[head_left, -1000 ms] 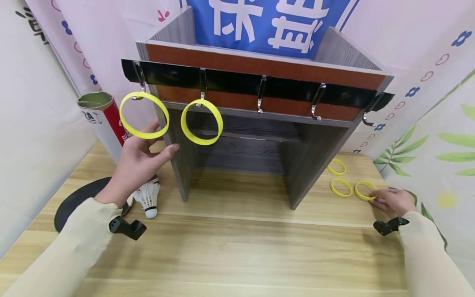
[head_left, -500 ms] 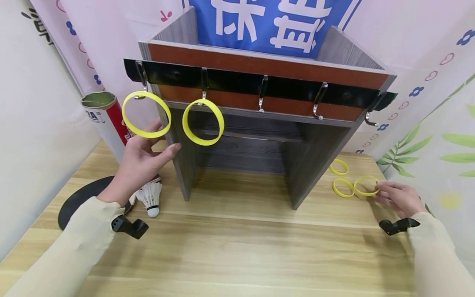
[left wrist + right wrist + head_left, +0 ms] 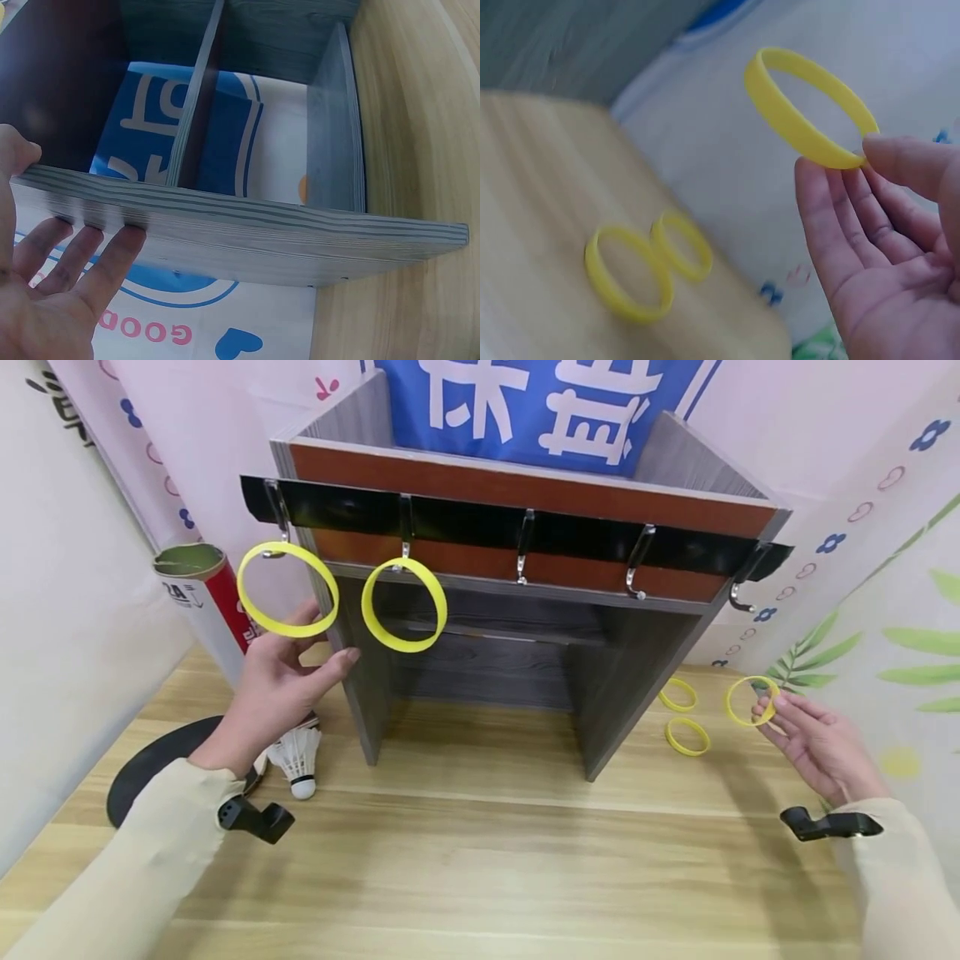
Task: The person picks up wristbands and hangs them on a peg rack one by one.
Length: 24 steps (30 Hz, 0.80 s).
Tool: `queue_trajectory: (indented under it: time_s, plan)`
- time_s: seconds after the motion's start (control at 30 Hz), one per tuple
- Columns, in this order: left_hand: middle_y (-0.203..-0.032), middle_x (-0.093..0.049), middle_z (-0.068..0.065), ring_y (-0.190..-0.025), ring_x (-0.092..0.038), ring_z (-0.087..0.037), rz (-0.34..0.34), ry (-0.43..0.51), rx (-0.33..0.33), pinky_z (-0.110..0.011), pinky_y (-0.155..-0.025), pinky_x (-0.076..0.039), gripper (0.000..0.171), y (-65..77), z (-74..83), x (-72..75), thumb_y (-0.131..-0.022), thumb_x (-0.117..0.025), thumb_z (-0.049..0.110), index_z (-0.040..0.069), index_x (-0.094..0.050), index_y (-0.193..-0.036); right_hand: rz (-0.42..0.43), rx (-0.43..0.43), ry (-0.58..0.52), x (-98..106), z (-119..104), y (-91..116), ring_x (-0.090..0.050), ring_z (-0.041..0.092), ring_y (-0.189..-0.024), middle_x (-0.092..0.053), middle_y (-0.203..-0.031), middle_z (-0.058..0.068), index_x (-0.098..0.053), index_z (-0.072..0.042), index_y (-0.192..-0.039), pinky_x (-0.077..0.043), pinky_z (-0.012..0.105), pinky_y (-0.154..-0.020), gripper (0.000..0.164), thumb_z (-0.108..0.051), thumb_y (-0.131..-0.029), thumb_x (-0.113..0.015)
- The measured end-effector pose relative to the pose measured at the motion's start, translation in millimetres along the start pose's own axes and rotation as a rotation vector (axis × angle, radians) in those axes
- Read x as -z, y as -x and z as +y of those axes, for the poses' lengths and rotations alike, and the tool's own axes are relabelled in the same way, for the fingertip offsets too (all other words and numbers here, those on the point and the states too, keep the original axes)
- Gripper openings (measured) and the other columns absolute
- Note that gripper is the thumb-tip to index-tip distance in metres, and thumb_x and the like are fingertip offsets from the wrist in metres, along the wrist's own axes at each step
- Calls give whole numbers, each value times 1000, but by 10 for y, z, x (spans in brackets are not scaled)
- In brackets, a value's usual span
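Observation:
My right hand pinches a yellow wristband between thumb and fingertips, raised above the table at the right. Two more yellow wristbands lie flat below it, the nearer wristband and the farther wristband. At the left, my left hand holds the side panel of a grey wooden shelf, thumb at its front edge and fingers against the outer face. Across the shelf's front runs a black hook rail. One yellow wristband hangs on its leftmost hook, another wristband on the second.
The other hooks on the rail, such as the middle hook, carry nothing. Left of the shelf stand a shuttlecock tube, a shuttlecock and a black paddle on the wooden table. A printed cloth hangs behind.
My right hand has lifted one wristband off the table, up and slightly right, and turned it more upright. The left hand has kept its place on the shelf.

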<state>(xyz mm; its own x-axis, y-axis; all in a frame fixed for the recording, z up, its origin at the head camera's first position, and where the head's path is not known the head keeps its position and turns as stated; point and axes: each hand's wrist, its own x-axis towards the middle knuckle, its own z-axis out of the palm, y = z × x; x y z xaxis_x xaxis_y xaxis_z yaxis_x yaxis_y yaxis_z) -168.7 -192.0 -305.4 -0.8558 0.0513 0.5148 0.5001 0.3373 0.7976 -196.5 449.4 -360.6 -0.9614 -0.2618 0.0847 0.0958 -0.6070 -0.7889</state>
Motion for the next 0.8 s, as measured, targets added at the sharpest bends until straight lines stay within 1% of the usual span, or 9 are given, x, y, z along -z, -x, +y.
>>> queue_trajectory:
  time_s: [0.13,0.27,0.37,0.43,0.5,0.6,0.67,0.73,0.8]
  plan:
    - [-160,-52,-13,-116,-64,-1,13,-7,-7,-7,-96,-53,58,-4,14,21,-92,-70,-6,7,-60,-147,-71,62,17,-281,-42,18,-76,29,-105,-76,-115,22,-70,13,-119,-63,36,-98,43,11,-108,-29]
    - [-161,-52,-12,-117,-64,0,5,-11,-6,-6,-96,-52,59,-13,19,14,-92,-71,-5,9,-59,-148,-155,135,101,-572,-70,102,-75,29,-106,-74,-116,23,-66,15,-123,-63,35,-98,44,13,-107,-25]
    - [-161,-52,-11,-118,-63,-1,0,-4,-4,-7,-96,-53,60,-17,14,4,-93,-71,-5,10,-59,-149,-167,191,187,-779,-82,181,-76,28,-107,-75,-115,23,-64,15,-126,-63,34,-97,44,15,-106,-25]
    - [-161,-51,-11,-119,-64,-1,-5,9,-2,-8,-94,-54,61,-16,7,0,-93,-70,-5,11,-58,-150,-168,211,217,-907,-81,226,-76,28,-107,-75,-115,24,-63,15,-126,-63,34,-96,43,17,-105,-26]
    - [-162,-51,-12,-120,-63,-1,-6,15,1,-9,-93,-55,61,-13,1,0,-93,-70,-5,10,-57,-150,-189,225,241,-1030,-66,256,-75,30,-106,-74,-115,25,-62,16,-126,-64,34,-94,42,19,-104,-26]
    - [-162,-51,-12,-120,-63,0,-4,12,0,-9,-93,-54,60,-10,-10,2,-93,-70,-6,9,-57,-150,-266,228,279,-1230,-21,271,-74,30,-105,-74,-116,24,-60,15,-127,-64,33,-92,42,22,-103,-26]
    - [-161,-52,-12,-120,-62,1,-1,-2,1,-7,-95,-53,60,-8,-15,3,-93,-70,-5,9,-58,-150,-294,224,360,-1387,23,274,-74,26,-104,-75,-116,18,-61,11,-127,-64,30,-91,43,22,-103,-27]
    - [-161,-52,-11,-120,-62,1,-2,-13,8,-6,-96,-52,60,-5,-17,-1,-93,-71,-3,10,-58,-150,-296,212,440,-1546,81,278,-74,22,-104,-76,-116,13,-64,4,-125,-63,27,-91,44,21,-103,-30]
    - [-161,-51,-11,-120,-62,1,-6,-12,16,-7,-94,-53,61,-2,-14,-9,-93,-71,-2,11,-57,-151,-278,210,486,-1690,158,280,-74,21,-103,-76,-114,11,-65,3,-123,-63,26,-91,42,21,-103,-33]
